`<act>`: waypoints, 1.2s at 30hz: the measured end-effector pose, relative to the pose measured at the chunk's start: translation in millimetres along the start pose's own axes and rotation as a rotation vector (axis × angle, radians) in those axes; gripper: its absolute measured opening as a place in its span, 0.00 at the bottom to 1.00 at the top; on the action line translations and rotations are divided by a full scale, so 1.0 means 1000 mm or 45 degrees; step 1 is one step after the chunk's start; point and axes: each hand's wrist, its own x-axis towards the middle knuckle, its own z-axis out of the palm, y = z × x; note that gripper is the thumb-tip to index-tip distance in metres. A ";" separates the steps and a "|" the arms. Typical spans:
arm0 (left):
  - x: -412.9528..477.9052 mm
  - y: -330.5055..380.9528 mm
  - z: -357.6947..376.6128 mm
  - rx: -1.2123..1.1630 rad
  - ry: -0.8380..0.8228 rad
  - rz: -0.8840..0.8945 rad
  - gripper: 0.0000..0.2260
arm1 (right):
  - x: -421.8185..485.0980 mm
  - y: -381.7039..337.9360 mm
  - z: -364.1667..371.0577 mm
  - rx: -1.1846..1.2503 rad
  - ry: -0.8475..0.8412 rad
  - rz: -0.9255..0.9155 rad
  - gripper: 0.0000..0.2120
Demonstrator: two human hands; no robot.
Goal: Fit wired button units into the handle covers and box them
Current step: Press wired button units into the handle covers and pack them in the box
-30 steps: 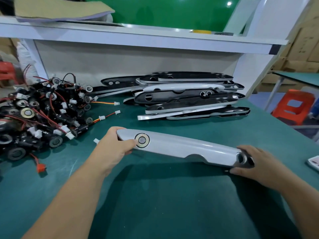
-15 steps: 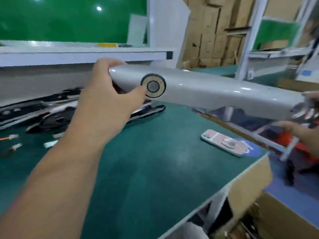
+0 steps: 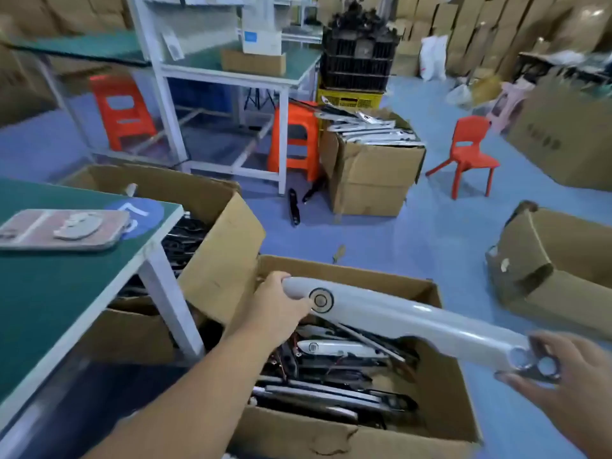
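Since the earlier frames the view has swung right, off the green table [image 3: 49, 293] and onto the floor beside it, and the handle cover [image 3: 407, 321] has travelled from above the tabletop to above an open cardboard box [image 3: 440, 385]. The left hand [image 3: 281, 308] is clamped round the cover's rounded end, thumb just beside the round button unit [image 3: 320, 300] seated in it. The right hand [image 3: 569, 376] is blurred; its fingers reach round the far end with the two ring-shaped holes, but how tightly they close cannot be told. The cover is long, glossy pale grey, slanting down toward the right, clear of the box's contents. Inside the box lie many more covers, dark and pale, too jumbled to count; one pale one [image 3: 334, 348] shows plainly. On the table's corner lies one phone [image 3: 63, 228], cut off at the left edge. A second box [image 3: 218, 240] stands behind the table leg, its contents mostly hidden. Further off a third box [image 3: 371, 167] holds stacked covers, with two orange stools [image 3: 293, 140] and one red chair [image 3: 468, 154] nearby
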 end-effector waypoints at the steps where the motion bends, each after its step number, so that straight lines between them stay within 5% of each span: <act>1: 0.002 -0.016 0.015 0.034 -0.059 -0.077 0.20 | -0.009 0.006 0.003 -0.015 -0.063 0.038 0.32; 9: 0.013 -0.090 0.040 0.267 -0.156 -0.384 0.22 | -0.048 0.016 0.059 -0.070 -0.482 0.119 0.35; 13: 0.027 -0.096 0.029 0.307 -0.115 -0.361 0.24 | -0.028 0.004 0.073 -0.116 -0.481 0.084 0.33; 17: 0.036 -0.101 0.013 0.465 -0.093 -0.381 0.37 | -0.015 -0.015 0.090 -0.151 -0.521 0.109 0.37; 22: 0.029 -0.106 -0.019 0.477 -0.080 -0.438 0.35 | -0.037 -0.060 0.101 -0.146 -0.631 -0.052 0.34; 31: -0.096 -0.069 -0.140 0.037 0.103 -0.057 0.17 | -0.025 -0.191 0.086 0.340 -0.554 -0.317 0.23; 36: -0.216 -0.066 -0.225 -0.140 0.526 -0.047 0.18 | -0.008 -0.343 0.057 0.808 -0.451 -0.705 0.18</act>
